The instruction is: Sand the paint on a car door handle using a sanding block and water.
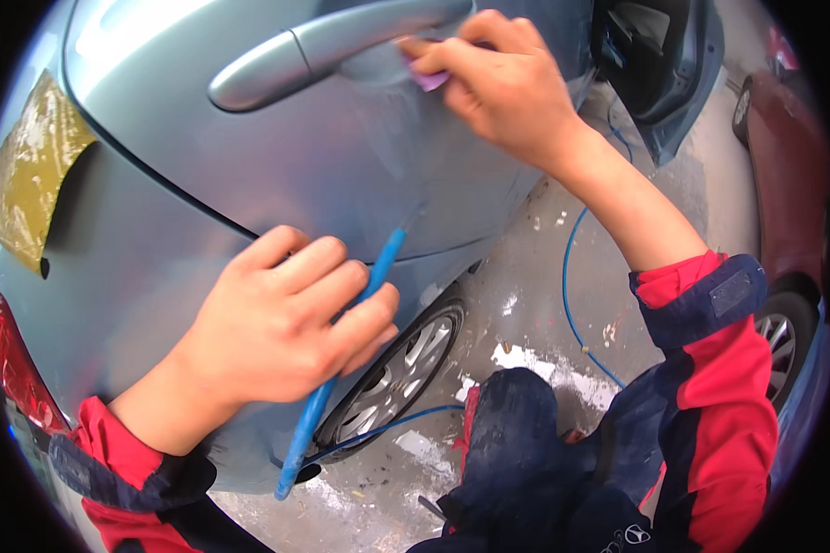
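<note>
Left fingers (pixel 364 321) gripped a slim blue rod (pixel 312 433) | right fingers (pixel 458 61) pinched a small purple piece (pixel 429 80) | long silvery-blue door handle (pixel 355 42) sat just above them

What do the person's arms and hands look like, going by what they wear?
The left sleeve and right sleeve are red and navy, ending in dark cuffs with red fabric beyond. The left hand and right hand are gloveless.
</note>
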Demonstrator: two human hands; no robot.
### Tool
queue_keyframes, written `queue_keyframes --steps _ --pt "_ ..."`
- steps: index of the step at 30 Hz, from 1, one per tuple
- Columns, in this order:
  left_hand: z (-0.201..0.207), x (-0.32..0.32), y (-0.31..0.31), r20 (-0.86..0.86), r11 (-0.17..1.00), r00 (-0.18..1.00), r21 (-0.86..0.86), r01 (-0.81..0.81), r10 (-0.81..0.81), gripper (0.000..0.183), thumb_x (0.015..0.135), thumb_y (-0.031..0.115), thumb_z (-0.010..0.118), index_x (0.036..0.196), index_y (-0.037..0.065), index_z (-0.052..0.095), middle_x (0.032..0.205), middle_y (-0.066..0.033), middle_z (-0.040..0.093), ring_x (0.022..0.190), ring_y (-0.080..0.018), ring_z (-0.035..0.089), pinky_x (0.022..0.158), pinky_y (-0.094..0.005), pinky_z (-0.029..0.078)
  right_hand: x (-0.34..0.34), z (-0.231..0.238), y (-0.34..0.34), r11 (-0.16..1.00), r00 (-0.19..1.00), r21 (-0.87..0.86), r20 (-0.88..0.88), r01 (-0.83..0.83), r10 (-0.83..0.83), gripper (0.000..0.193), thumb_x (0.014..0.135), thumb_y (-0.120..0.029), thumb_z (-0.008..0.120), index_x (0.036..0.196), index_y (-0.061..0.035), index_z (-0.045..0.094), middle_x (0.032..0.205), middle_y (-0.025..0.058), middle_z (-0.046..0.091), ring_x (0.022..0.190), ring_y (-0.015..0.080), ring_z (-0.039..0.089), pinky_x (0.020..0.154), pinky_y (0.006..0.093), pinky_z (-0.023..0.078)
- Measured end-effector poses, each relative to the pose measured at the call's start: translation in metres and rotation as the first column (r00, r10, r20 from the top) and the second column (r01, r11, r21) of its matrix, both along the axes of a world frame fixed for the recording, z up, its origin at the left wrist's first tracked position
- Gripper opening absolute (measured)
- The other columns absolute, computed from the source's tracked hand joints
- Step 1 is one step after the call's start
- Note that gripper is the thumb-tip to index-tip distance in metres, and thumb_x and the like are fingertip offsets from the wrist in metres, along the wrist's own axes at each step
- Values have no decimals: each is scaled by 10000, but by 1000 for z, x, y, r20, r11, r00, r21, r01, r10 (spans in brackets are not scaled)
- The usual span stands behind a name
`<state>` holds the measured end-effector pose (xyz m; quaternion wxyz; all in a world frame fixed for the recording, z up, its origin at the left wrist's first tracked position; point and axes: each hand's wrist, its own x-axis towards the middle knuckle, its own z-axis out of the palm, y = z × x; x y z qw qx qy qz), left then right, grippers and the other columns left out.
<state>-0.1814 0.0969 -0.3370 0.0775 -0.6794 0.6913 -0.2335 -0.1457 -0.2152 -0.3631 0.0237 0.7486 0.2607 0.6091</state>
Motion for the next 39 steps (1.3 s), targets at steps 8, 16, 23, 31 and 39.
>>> queue_keyframes --steps 8,16,23,31,39 --pt "0 -3 3 15 1000 1000 -12 -22 22 252 842 283 805 1022 141 701 835 16 566 828 -172 609 705 -338 437 1 -1 20 982 979 52 -91 -180 184 204 792 -83 720 988 -139 729 960 -50 765 932 186 621 802 392 458" --pt "4 -5 6 32 999 999 -29 -25 26 206 884 292 794 1001 155 692 819 27 546 812 -158 595 711 -325 452 -10 5 14 994 990 49 -97 -94 99 308 761 -35 723 1042 -158 754 992 -67 769 856 165 618 778 366 423" --pt "2 -6 7 27 998 999 -65 -28 30 200 886 292 789 996 155 692 821 27 545 821 -161 601 723 -327 458 -11 4 34 978 974 54 -95 -200 204 278 763 -42 719 1024 -134 747 1015 -14 788 836 162 609 738 369 422" --pt "1 -2 7 33 996 998 -77 -54 56 264 845 276 813 1040 135 705 876 -4 604 877 -193 640 741 -345 471 -5 -8 39 981 980 76 -76 -176 182 313 755 -72 728 1061 -121 770 893 -65 706 847 153 615 757 362 411" --pt "11 -8 -1 55 998 998 -62 -20 23 273 812 224 808 1045 116 715 895 -30 620 826 -209 623 714 -356 468 -18 -5 36 978 979 100 -78 -180 188 311 811 -95 716 1118 -70 760 829 -60 691 905 153 617 776 350 439"
